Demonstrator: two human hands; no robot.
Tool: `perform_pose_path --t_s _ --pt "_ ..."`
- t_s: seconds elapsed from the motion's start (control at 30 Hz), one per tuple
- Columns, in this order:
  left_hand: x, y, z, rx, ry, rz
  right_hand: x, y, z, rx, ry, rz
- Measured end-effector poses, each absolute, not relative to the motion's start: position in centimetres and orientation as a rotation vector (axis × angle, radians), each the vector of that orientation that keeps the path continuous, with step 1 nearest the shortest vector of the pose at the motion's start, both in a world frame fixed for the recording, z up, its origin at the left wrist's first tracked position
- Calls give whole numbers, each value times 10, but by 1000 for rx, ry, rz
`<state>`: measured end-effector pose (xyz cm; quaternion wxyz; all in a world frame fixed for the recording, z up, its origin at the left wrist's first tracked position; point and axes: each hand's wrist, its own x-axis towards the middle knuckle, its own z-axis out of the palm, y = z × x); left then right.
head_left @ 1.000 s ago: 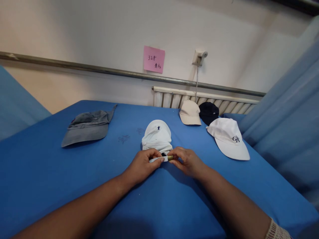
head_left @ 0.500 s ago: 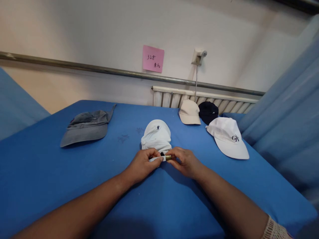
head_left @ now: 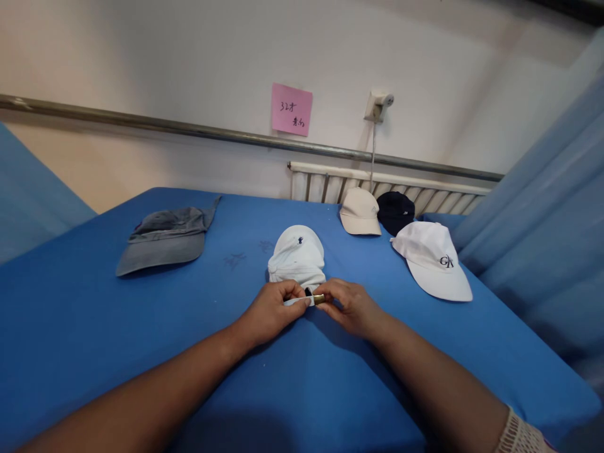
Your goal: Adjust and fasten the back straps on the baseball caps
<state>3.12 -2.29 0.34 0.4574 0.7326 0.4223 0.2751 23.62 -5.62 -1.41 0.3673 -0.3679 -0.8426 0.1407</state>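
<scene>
A white baseball cap (head_left: 298, 258) with a small dark emblem lies in the middle of the blue-covered bed, its brim pointing away from me. At its near end, the white back strap (head_left: 298, 301) is pinched between the thumb and fingers of my left hand (head_left: 274, 309). My right hand (head_left: 350, 306) grips the brass-coloured buckle (head_left: 319, 299) at the strap's right end. The two hands are close together, a short gap of strap between them. My fingertips partly cover both strap and buckle.
On the blue bed cover (head_left: 155, 352) a grey cap (head_left: 165, 242) lies to the left. A beige cap (head_left: 359, 212), a navy cap (head_left: 396, 212) and a white cap with black letters (head_left: 431, 258) sit at the right. Behind are a radiator (head_left: 325, 185) and a metal rail (head_left: 212, 132).
My right hand has shifted slightly left, bringing the buckle a little closer to my left hand. Both hands keep their pinch; the other caps stay where they were.
</scene>
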Motion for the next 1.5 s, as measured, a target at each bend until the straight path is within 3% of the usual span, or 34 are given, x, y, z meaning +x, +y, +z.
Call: perform_pose_path --t_s 1.5 --pt "30 -29 16 1847 919 734 234 -57 -13 -924 -2132 336"
